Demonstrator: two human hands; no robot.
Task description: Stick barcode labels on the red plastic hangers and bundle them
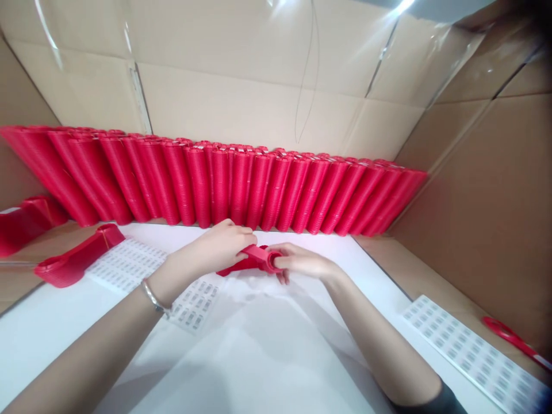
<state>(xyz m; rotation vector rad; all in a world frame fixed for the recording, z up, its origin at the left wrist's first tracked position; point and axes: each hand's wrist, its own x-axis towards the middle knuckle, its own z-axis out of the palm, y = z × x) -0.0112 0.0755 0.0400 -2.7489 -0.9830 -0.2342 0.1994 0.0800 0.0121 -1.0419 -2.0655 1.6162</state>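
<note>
My left hand [228, 244], with a silver bracelet at the wrist, is closed on a long red plastic piece [254, 252] with a rounded, ring-like end. My right hand [302, 261] grips that ringed end, its thumb and fingers around and at the opening. More red shows under and beside my left fingers; I cannot tell whether it is one piece or a small stack. Under my left forearm lies a sheet of small printed labels [196, 305], partly hidden by the arm. White material covers the surface below my hands.
Tall ribbed stacks of the red pieces [219, 187] line the back against a cardboard wall [241, 103]. Shorter stacks [80, 256] lie at the left. At the right are another label sheet [470, 351] and a single red piece [511, 336] with a white label.
</note>
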